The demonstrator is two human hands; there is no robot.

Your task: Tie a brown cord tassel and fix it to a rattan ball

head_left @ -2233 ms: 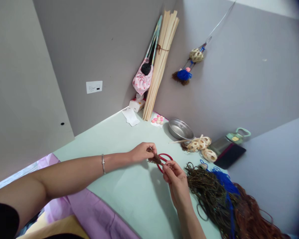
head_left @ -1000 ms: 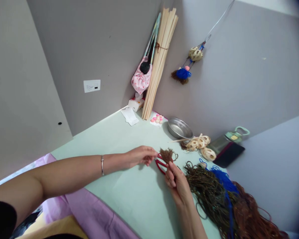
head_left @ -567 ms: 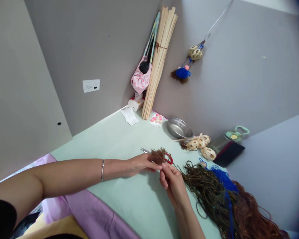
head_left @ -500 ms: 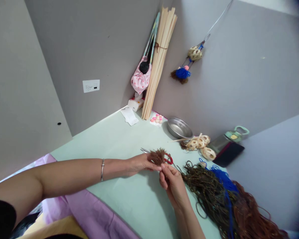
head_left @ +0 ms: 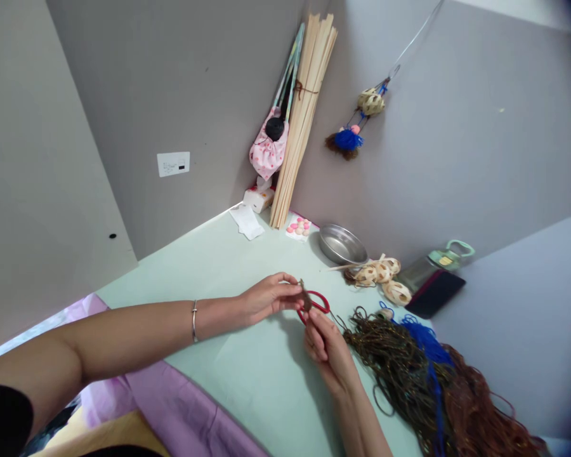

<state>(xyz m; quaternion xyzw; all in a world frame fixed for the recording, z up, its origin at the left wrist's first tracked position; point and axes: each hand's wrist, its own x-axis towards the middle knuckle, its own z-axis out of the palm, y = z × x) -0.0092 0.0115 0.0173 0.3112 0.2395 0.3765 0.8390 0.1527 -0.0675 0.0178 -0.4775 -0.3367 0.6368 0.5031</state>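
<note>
A small brown yarn tassel (head_left: pixel 306 298) is held between my two hands above the table. My left hand (head_left: pixel 269 298) has its thumb and fingertips closed on the tassel's left side. From below, my right hand (head_left: pixel 327 343) pinches the tassel's lower end, its other fingers curled in. The tassel now looks narrow, partly covered by fingertips. Right behind it lie scissors with red handles (head_left: pixel 324 301); their blades are hidden by my left hand. Dark green-brown cords (head_left: pixel 385 355) lie in a heap to the right of my right hand.
Blue cord (head_left: pixel 426 339) and reddish-brown cord (head_left: pixel 476 400) join the heap. Behind are a metal bowl (head_left: pixel 340 246), woven balls (head_left: pixel 378 273), a bottle (head_left: pixel 419 273) and a dark phone-like slab (head_left: pixel 435 293). Wooden strips (head_left: pixel 304 120) lean in the corner. A tasselled ornament (head_left: pixel 349 141) hangs from a wire.
The tassel has turned from a spread, bushy side to a narrow one. My left hand has shifted slightly left and up, its fingers regripping. More of the red scissor handles shows.
</note>
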